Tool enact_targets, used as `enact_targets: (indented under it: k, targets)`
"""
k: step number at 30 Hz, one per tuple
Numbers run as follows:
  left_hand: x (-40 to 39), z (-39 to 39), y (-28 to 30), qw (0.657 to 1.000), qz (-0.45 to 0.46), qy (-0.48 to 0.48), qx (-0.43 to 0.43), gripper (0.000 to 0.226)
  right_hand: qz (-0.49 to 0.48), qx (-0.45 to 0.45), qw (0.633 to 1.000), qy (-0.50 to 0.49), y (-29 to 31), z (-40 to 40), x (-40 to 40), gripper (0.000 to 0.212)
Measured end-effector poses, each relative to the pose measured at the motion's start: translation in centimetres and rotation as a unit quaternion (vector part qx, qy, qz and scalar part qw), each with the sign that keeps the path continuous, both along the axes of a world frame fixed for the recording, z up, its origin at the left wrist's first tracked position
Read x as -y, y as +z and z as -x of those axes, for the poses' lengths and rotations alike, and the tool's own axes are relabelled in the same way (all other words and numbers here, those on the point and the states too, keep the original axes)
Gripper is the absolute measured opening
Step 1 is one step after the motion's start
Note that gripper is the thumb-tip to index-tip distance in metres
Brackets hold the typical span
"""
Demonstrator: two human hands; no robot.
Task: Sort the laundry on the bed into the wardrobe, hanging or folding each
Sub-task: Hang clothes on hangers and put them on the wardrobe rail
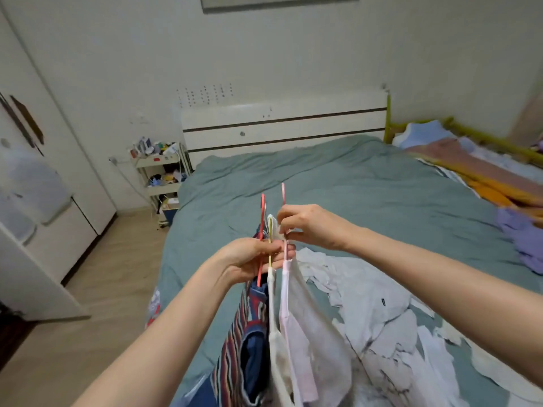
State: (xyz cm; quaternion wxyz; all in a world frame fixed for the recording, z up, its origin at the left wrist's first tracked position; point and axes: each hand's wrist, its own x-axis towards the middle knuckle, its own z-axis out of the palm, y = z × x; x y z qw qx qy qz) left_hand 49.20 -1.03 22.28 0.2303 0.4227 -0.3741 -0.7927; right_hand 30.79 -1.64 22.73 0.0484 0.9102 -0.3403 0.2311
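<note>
Above the teal-sheeted bed (338,183), the left hand (249,257) grips 3 thin plastic hangers (269,245) carrying a striped red-and-blue shirt (244,333), a cream top and a pale pink blouse (296,327). The right hand (308,227) pinches the pink hook. Hanging is underway; next, I judge, they go to the white wardrobe (55,201) left of the bed.

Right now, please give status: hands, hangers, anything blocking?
Left hand grips three hangers with clothes. Right hand pinches the pink hanger. White laundry on bed. Nothing blocking.
</note>
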Motion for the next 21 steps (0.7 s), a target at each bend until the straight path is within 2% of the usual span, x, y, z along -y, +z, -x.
enact_targets:
  k: [6, 8, 10, 12, 14, 17, 18, 19, 21]
  targets:
    - [-0.7, 0.7, -2.1, 0.999, -0.037, -0.004, 0.002, 0.013, -0.048, -0.001, 0.998, -0.038, -1.9, 0.3, -0.6, 0.009]
    - [-0.6, 1.3, -2.7, 0.999, -0.047, 0.012, 0.002, 0.012, -0.059, 0.037, 0.996, -0.053, -2.0, 1.0, -1.4, 0.013]
    - [-0.3, 2.0, -3.3, 0.997, -0.061, 0.049, -0.013, 0.010, -0.070, 0.117, 0.985, -0.109, -2.2, 1.9, -2.7, 0.019]
    - [0.1, 2.9, -4.1, 0.993, -0.062, 0.089, -0.040, 0.010, -0.119, 0.257, 0.936, -0.207, -3.3, 2.4, -4.7, 0.019]
    - [0.6, 4.0, -4.6, 0.988, -0.052, 0.128, -0.071, 0.013, -0.226, 0.378, 0.854, -0.277, -4.8, 1.9, -7.2, 0.022]
    - [1.1, 5.9, -5.5, 0.979, -0.043, 0.171, -0.100, 0.021, -0.469, 0.388, 0.740, -0.286, -7.7, -0.8, -10.7, 0.061]
    - [1.1, 6.6, -5.8, 0.977, -0.043, 0.178, -0.106, 0.025, -0.509, 0.391, 0.716, -0.276, -8.7, -1.7, -11.3, 0.065]
    - [1.0, 7.2, -6.1, 0.976, -0.043, 0.182, -0.112, 0.027, -0.512, 0.396, 0.711, -0.275, -9.6, -2.3, -11.6, 0.063]
    - [0.5, 8.3, -6.9, 0.976, -0.042, 0.178, -0.118, 0.029, -0.455, 0.399, 0.724, -0.330, -11.1, -3.2, -11.8, 0.055]
